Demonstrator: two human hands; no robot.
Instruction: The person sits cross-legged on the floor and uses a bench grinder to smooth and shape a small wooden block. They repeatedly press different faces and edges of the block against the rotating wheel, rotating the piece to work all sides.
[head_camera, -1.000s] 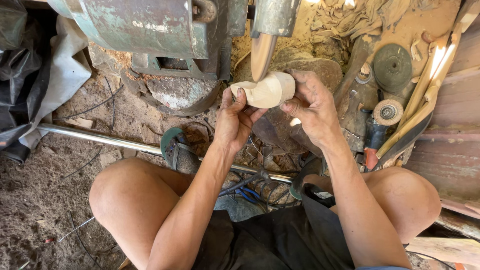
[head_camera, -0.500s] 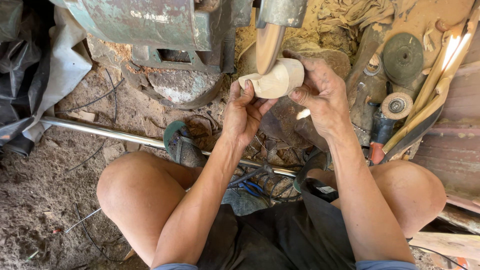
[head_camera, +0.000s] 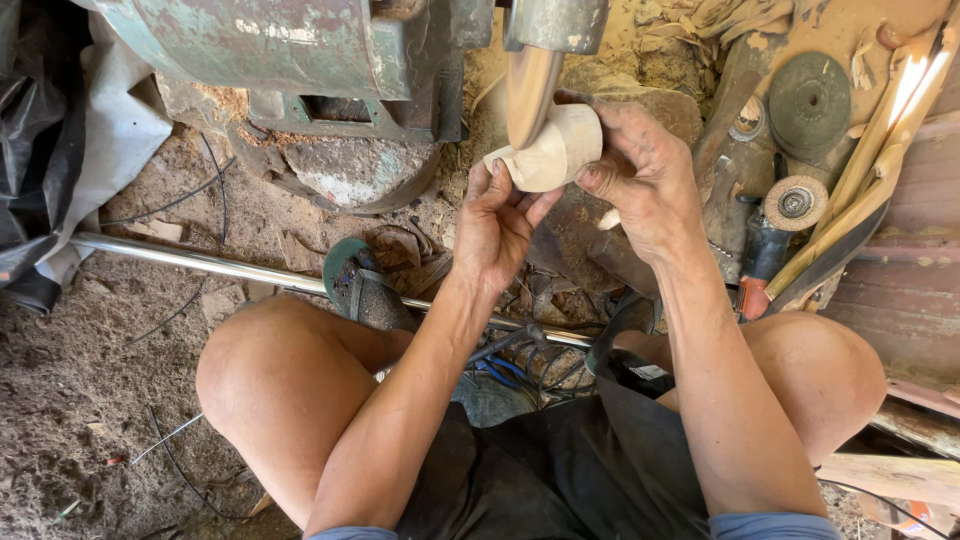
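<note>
I hold a pale, rounded wooden piece with a narrower neck (head_camera: 548, 152) up against the blurred tan sanding disc (head_camera: 530, 92) that hangs below the grey metal guard (head_camera: 556, 24) of the worn green-painted machine (head_camera: 270, 45). No container shows clearly among the clutter, so I cannot tell of any contents.

My left hand (head_camera: 497, 225) reaches up from below, wrist bent back, its fingers (head_camera: 500, 180) closed against the narrow near end of the wood, thumb on its underside. My right hand (head_camera: 640, 180) comes in from the right, its fingers (head_camera: 590, 178) wrapped over the wide end and clamped on it, knuckles up. Both forearms rise from my lap, and my bare knees spread to either side.

Under my wrists a shiny steel pipe (head_camera: 200, 260) runs across the dirt floor (head_camera: 70, 400), with a green-rimmed wheel (head_camera: 350, 275) beside it. To the right, well apart from the wood, lie a dark round grinding disc (head_camera: 808, 98), a small flap wheel (head_camera: 795, 203) and several long pale wooden sticks (head_camera: 880, 150). Sawdust lies around the machine base.
</note>
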